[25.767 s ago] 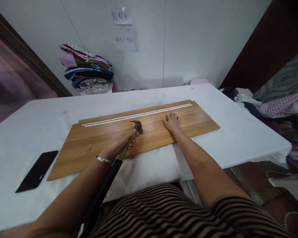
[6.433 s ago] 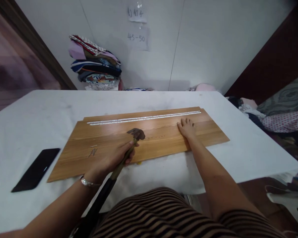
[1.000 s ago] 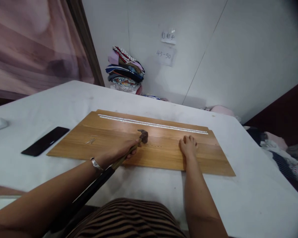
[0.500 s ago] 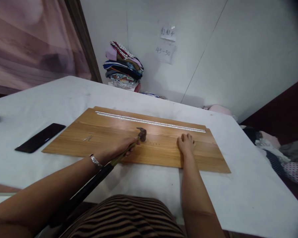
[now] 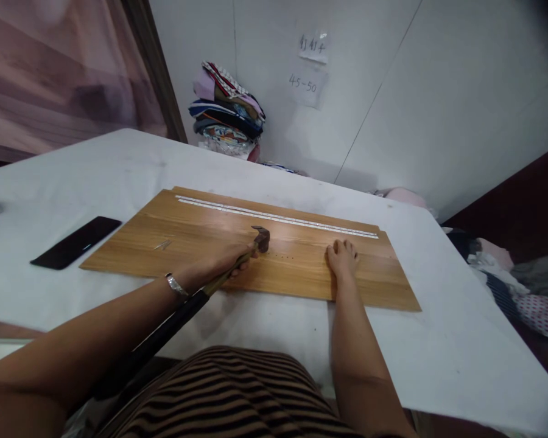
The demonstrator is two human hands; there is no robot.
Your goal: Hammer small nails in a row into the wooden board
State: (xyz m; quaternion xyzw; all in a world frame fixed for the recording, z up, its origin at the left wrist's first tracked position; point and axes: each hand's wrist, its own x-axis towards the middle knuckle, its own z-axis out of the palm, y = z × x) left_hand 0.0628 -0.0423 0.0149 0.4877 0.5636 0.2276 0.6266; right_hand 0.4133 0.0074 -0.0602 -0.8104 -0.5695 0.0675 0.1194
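My left hand [image 5: 237, 258] is closed round the upper handle of a claw hammer [image 5: 261, 239], whose head sits just beyond my fingers, over the middle of a wooden board [image 5: 296, 277]. The long dark grip runs back under my left forearm. My right hand [image 5: 343, 255] rests on the right part of the board, fingers apart and slightly bent, holding nothing. Between the two hands a short row of small dark dots [image 5: 287, 257] marks the board. A few loose nails [image 5: 163, 244] lie on its left part.
Two printed white strips [image 5: 278, 218] run along the board's far edge. A black phone [image 5: 76, 243] lies left of the board on the white table [image 5: 132, 164]. Folded clothes [image 5: 228, 112] are stacked by the wall. More cloth lies off the right edge.
The view has tilted slightly, so board, table and wall papers appear a little higher. Both hands keep their places on the board, and the hammer remains in my left hand.
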